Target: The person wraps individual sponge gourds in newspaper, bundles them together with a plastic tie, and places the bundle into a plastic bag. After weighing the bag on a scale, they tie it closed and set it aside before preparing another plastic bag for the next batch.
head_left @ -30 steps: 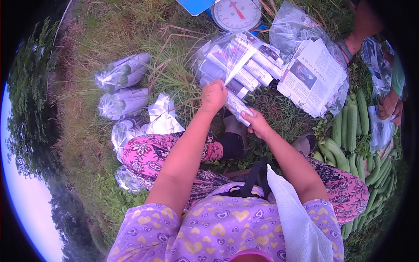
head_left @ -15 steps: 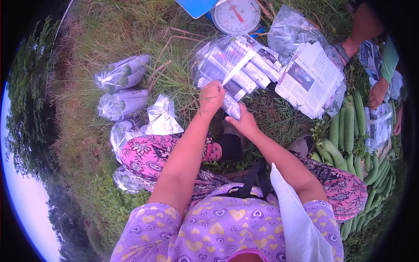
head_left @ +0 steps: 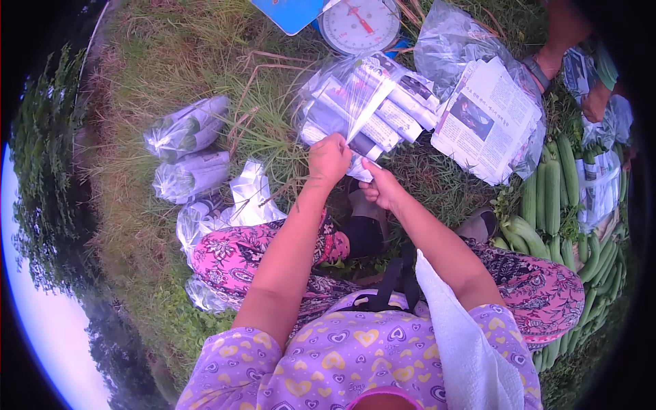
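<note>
A clear plastic bag (head_left: 355, 89) packed with newspaper-wrapped rolls lies on the grass in front of me. My left hand (head_left: 329, 160) is closed on the bag's near edge, and the plastic above it is stretched tight. Beside it, my right hand (head_left: 383, 186) pinches the near end of a newspaper-wrapped roll (head_left: 359, 167), which runs up to the bag's mouth. Part of that roll is hidden behind my left hand and the plastic. Other rolls (head_left: 403, 121) stick out of the bag to the right.
A dial scale (head_left: 359, 26) stands beyond the bag. Newspaper sheets (head_left: 482, 119) lie to the right, near long green gourds (head_left: 547, 191). Bagged rolls (head_left: 188, 126) sit at the left. Another person's hand (head_left: 596, 102) is above a bundle (head_left: 598, 184) at the far right.
The roll in my right hand has slid further toward the bag, so less of it shows. At the far right, the other person's hand has moved up, away from the bundle.
</note>
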